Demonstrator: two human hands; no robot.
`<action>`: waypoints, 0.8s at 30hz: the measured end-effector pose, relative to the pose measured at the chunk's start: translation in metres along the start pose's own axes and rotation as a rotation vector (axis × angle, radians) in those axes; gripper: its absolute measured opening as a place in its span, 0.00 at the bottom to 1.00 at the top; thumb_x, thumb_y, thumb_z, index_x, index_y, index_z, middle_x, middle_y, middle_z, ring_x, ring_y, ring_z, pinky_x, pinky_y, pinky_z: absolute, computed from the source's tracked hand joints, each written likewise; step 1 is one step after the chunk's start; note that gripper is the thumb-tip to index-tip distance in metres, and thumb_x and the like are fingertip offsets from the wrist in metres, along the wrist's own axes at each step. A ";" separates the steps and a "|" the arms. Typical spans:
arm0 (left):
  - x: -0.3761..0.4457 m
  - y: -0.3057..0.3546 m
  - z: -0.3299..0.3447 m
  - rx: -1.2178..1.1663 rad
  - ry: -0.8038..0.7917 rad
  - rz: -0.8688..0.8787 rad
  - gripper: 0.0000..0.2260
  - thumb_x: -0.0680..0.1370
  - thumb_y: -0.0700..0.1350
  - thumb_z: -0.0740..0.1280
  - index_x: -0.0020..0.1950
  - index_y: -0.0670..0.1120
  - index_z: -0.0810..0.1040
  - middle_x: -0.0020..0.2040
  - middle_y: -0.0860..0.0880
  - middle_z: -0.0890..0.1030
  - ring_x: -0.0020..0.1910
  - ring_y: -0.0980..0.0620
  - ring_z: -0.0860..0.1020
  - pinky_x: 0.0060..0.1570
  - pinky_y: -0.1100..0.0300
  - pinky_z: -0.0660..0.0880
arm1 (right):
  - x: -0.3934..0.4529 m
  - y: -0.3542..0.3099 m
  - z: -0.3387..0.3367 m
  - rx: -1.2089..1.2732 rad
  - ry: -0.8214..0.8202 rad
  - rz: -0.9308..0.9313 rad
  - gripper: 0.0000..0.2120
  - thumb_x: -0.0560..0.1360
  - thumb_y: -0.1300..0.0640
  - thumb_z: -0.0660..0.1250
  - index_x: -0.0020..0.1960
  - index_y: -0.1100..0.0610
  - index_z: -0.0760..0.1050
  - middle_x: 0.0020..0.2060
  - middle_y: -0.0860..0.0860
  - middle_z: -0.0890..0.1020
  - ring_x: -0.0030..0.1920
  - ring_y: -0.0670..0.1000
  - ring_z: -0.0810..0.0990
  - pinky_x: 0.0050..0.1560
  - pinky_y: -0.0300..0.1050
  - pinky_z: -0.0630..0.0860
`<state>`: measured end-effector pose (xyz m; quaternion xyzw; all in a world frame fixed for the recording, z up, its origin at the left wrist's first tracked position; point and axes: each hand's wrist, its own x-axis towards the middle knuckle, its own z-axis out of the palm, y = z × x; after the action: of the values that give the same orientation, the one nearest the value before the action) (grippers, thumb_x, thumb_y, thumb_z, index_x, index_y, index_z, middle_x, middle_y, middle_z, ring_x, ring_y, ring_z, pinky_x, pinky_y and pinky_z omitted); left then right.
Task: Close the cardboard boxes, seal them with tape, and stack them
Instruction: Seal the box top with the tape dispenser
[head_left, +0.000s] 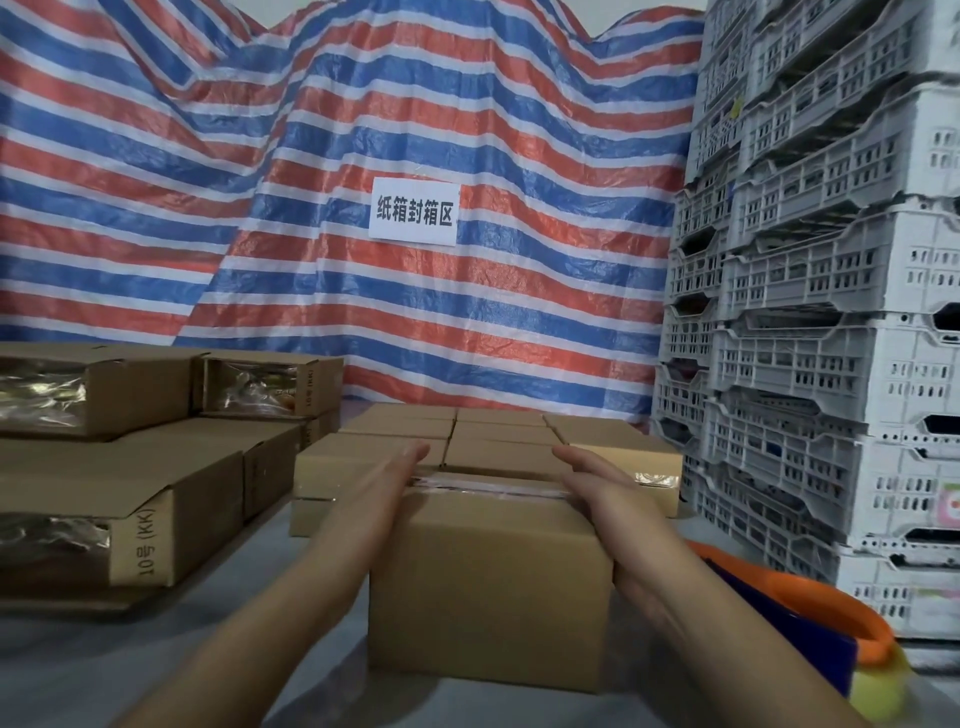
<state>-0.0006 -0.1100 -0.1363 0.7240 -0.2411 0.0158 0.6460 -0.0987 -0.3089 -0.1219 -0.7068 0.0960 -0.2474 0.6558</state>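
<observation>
**Cardboard box held between two flat hands**

Brown cardboard filled the middle of the view: a closed box (488, 587) stood on the grey table (156, 660), clear tape (483, 486) shining along its top. The left hand (379, 493) lay flat against its left side, fingers straight and pointing away, and the right hand (602, 493) pressed the right side the same way, neither one curled round anything. Just behind the box sat a block of sealed boxes (467, 436), packed edge to edge. Off to the left, open boxes (130, 467) lay stacked with plastic wrapping showing at their ends. White crates (810, 312) towered on the right, an orange hoop (841, 603) lay below them, and a white sign (414, 212) hung on the striped tarp (156, 182) behind.
</observation>
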 end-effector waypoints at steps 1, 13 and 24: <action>-0.003 0.004 0.006 -0.100 0.035 -0.083 0.16 0.79 0.64 0.56 0.64 0.65 0.74 0.66 0.51 0.73 0.67 0.45 0.71 0.71 0.42 0.63 | -0.002 0.000 0.001 0.038 0.008 -0.002 0.15 0.82 0.55 0.63 0.67 0.45 0.77 0.66 0.52 0.78 0.63 0.54 0.78 0.65 0.54 0.76; -0.026 -0.033 -0.012 -0.276 -0.101 -0.146 0.19 0.79 0.57 0.61 0.69 0.55 0.72 0.67 0.49 0.76 0.64 0.47 0.74 0.60 0.51 0.72 | -0.045 0.029 0.002 0.098 0.016 0.116 0.35 0.62 0.29 0.60 0.68 0.37 0.68 0.65 0.51 0.79 0.63 0.57 0.79 0.66 0.62 0.73; -0.027 0.022 0.023 -0.042 0.055 0.067 0.19 0.68 0.69 0.58 0.52 0.60 0.72 0.47 0.64 0.74 0.46 0.62 0.73 0.47 0.54 0.71 | -0.046 0.011 -0.010 -0.229 0.140 -0.158 0.43 0.63 0.26 0.59 0.75 0.38 0.62 0.54 0.35 0.77 0.52 0.34 0.75 0.45 0.31 0.71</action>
<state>-0.0395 -0.1239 -0.1289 0.7013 -0.2476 0.0522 0.6664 -0.1407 -0.2985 -0.1432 -0.7634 0.1131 -0.3342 0.5410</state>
